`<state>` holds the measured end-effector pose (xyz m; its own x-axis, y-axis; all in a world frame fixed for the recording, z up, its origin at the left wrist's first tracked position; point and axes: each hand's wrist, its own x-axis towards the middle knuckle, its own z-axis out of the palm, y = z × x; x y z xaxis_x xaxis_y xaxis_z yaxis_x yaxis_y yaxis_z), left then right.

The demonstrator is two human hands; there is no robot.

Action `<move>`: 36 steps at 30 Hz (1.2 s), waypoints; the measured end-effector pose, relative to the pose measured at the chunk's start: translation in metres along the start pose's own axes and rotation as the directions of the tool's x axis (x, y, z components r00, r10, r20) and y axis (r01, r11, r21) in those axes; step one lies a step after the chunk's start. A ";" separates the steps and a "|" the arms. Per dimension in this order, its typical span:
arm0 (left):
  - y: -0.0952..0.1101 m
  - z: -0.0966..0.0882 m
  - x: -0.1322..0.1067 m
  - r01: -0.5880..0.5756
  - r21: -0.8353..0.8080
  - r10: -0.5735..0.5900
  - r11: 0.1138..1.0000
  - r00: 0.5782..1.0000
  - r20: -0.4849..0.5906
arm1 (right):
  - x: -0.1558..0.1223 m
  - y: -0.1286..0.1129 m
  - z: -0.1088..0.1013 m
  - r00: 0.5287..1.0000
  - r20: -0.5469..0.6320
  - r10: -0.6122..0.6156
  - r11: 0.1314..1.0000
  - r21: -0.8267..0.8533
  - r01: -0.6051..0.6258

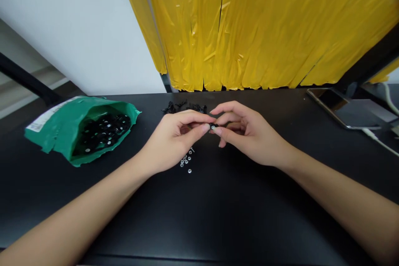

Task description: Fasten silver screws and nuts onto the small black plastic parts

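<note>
Above the middle of the table, my left hand (176, 139) and my right hand (249, 135) meet at their fingertips. Between them they pinch a small black piece with a shiny metal centre (213, 127); its exact kind is too small to tell. The other fingers of my right hand are loosely curled. Under my left hand lie several small silver washer-like rings (186, 160), partly hidden by it. Behind my hands is a loose pile of small black parts (199, 108), with more black parts (171, 107) just to its left.
A torn green plastic bag (59, 133) on the left holds many black parts with metal centres (106, 131). At the right lies a phone (343, 108) with a white cable (374, 136). Yellow plastic sheeting (249, 29) hangs behind the black table (218, 220).
</note>
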<state>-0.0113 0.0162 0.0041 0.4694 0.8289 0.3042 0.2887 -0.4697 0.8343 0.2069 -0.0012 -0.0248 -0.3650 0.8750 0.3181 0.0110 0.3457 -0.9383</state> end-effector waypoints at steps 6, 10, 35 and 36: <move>-0.001 0.001 -0.001 -0.097 0.073 0.099 0.993 0.995 -0.024 | -0.002 0.001 0.001 0.999 0.019 -0.051 0.992 -0.118 0.053; -0.004 -0.001 -0.001 -0.149 0.119 0.157 0.982 0.986 -0.055 | -0.002 -0.002 0.001 0.994 0.001 -0.114 0.974 -0.196 0.112; -0.005 0.010 -0.003 0.069 -0.267 -0.110 0.961 0.984 -0.142 | -0.007 0.001 0.014 0.929 -0.209 -0.304 0.816 -0.560 0.141; -0.004 0.010 -0.002 0.086 -0.312 -0.132 0.946 0.983 -0.131 | -0.008 0.001 0.015 0.919 -0.222 -0.325 0.800 -0.584 0.141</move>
<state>-0.0049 0.0132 -0.0048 0.3138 0.9163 0.2488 0.0535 -0.2786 0.9589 0.1955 -0.0126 -0.0303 -0.1321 0.7676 0.6272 0.5007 0.5977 -0.6261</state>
